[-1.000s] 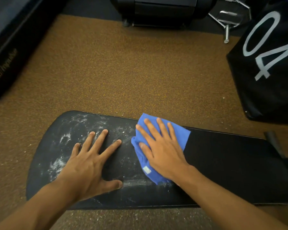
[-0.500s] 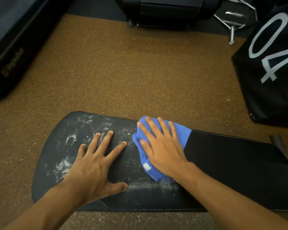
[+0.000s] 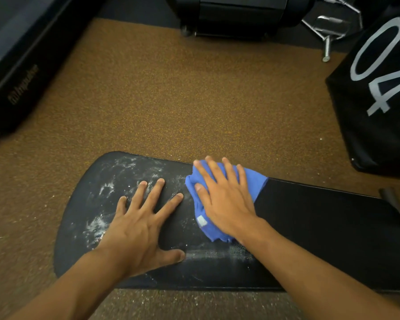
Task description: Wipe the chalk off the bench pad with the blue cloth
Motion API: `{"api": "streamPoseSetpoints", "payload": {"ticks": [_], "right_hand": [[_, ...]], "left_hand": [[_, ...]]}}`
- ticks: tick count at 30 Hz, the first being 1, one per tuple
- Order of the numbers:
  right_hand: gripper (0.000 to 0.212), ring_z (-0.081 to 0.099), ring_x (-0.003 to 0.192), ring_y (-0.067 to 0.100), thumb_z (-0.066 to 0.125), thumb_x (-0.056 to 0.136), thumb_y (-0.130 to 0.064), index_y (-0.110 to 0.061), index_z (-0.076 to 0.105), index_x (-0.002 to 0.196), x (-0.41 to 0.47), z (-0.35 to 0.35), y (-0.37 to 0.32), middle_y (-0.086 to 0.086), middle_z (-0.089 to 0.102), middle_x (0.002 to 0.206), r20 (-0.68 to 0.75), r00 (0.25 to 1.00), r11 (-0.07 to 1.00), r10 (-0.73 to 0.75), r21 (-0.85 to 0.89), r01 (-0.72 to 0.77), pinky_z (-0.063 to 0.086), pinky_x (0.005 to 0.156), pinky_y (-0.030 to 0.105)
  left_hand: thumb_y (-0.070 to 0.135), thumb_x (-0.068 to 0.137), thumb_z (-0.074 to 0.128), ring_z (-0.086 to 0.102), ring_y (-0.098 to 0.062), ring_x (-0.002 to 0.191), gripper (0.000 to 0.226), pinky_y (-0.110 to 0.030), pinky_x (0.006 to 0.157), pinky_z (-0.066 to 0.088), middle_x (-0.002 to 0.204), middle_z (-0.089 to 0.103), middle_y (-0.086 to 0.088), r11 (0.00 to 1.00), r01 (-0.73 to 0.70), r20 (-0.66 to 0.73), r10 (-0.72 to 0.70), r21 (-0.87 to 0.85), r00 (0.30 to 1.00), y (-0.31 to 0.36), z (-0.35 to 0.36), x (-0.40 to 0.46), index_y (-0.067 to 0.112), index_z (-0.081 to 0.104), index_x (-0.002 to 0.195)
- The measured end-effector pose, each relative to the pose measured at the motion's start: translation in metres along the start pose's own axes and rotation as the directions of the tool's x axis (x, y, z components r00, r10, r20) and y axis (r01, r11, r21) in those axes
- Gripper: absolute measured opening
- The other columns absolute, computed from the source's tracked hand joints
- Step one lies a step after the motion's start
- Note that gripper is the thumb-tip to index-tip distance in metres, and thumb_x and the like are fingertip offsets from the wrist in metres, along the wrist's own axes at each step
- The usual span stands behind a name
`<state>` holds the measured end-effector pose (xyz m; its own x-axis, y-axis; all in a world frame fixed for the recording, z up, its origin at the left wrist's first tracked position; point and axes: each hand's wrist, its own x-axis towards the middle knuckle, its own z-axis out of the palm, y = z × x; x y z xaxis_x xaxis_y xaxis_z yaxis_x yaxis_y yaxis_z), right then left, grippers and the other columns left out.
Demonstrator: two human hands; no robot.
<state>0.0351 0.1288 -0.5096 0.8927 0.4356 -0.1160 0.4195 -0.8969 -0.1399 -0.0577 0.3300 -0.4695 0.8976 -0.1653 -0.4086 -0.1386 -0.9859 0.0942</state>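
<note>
I see the right hand flat, fingers straight, pressing the blue cloth onto the bench pad; cloth bunched under palm, its far side at the pad's far edge. Left hand just beside it, fingers spread flat on pad, gripping nothing. Chalk smears lie left of and beyond the left hand, toward the rounded pad end; a streak sits btwn both wrists near the front edge. Right of the cloth the pad looks dark, clean. Brown floor open beyond; black box far right.
</note>
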Motion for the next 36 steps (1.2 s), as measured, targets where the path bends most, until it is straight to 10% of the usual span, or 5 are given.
{"api": "streamPoseSetpoints", "payload": {"ticks": [6,14,23,30,36], "right_hand": [[0.057,0.018,0.157,0.032,0.028,0.107,-0.048,-0.032,0.024,0.162,-0.045,0.001,0.04,-0.001,0.027,0.169,0.038,0.961,0.959,-0.272,-0.076,0.274,0.018,0.123,0.055],[0.064,0.014,0.157,0.037,0.008,0.102,-0.051,-0.035,0.015,0.164,-0.003,-0.001,0.011,-0.003,0.017,0.172,0.028,0.999,1.0,0.024,-0.021,-0.024,0.009,0.124,0.062],[0.061,0.004,0.159,0.028,0.029,0.107,-0.048,-0.031,0.016,0.164,-0.057,-0.001,0.055,-0.002,0.016,0.172,0.07,0.931,0.924,-0.358,-0.115,0.364,0.007,0.125,0.053],[0.061,0.02,0.155,0.038,0.02,0.104,-0.048,-0.029,0.026,0.162,-0.008,0.003,0.013,-0.003,0.026,0.169,0.01,0.998,0.997,-0.063,-0.035,0.063,0.017,0.121,0.065],[0.061,0.006,0.159,0.031,0.027,0.107,-0.048,-0.03,0.016,0.164,-0.037,0.0,0.04,-0.003,0.015,0.172,0.096,0.913,0.908,-0.396,-0.107,0.405,0.006,0.126,0.056]], "left_hand": [[0.097,0.062,0.035,-0.026,-0.031,0.151,0.116,-0.06,0.123,0.006,0.161,-0.037,0.002,1.0,-0.002,-0.001,0.002,-0.022,1.0,0.001,0.0,0.0,0.05,-0.023,0.149],[0.098,0.062,0.036,-0.026,-0.031,0.151,0.116,-0.059,0.123,0.006,0.16,-0.037,0.002,1.0,0.001,0.01,-0.001,0.001,1.0,0.0,0.0,0.0,0.049,-0.025,0.149],[0.098,0.063,0.036,-0.026,-0.031,0.15,0.116,-0.059,0.123,0.008,0.16,-0.038,0.002,1.0,0.004,0.013,-0.004,0.002,1.0,0.001,-0.002,0.0,0.05,-0.026,0.148],[0.098,0.061,0.036,-0.026,-0.03,0.151,0.117,-0.059,0.123,0.007,0.16,-0.037,0.003,1.0,0.005,0.02,-0.005,0.009,1.0,0.001,-0.001,0.001,0.049,-0.025,0.149],[0.098,0.063,0.037,-0.027,-0.03,0.15,0.117,-0.058,0.123,0.007,0.159,-0.04,0.004,1.0,0.013,0.031,-0.014,0.018,0.999,0.002,-0.003,0.0,0.05,-0.028,0.147]]}}
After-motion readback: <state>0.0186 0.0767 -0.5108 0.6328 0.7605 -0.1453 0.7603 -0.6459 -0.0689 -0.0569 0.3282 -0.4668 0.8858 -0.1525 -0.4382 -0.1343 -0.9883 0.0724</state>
